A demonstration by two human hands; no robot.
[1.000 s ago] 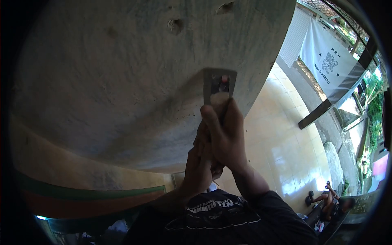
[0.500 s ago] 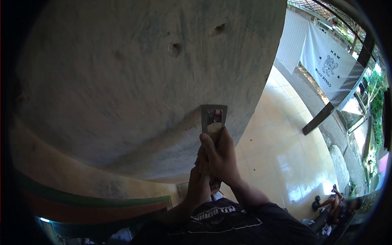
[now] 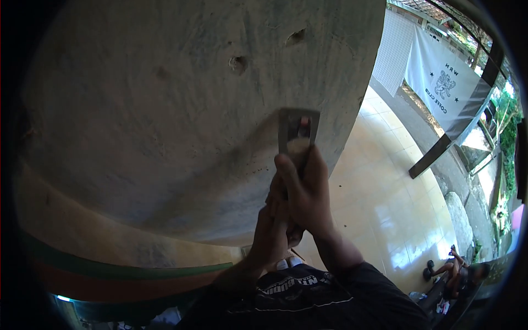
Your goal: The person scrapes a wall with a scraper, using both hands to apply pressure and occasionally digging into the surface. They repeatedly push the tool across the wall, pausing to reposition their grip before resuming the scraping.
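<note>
A flat, grey metal scraper (image 3: 283, 132) — flared, straight-edged — lies against the rough, pitted wall (image 3: 181, 110), the fingers of both hands, left (image 3: 270, 228) and right (image 3: 305, 192), clamped around its handle.

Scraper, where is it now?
The scraper is slightly above and right of the head view's centre, in front of the wall, in the right hand, left hand just below.

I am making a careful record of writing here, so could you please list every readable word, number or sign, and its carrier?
"WRN": white cloth banner, with an animal emblem and stars.
"COFFE CLUB": same banner.
"BUDI": part of the white print on the black fabric shirt; the rest is too blurred or folded.
Flat grey metal tool: no readable text.
</note>
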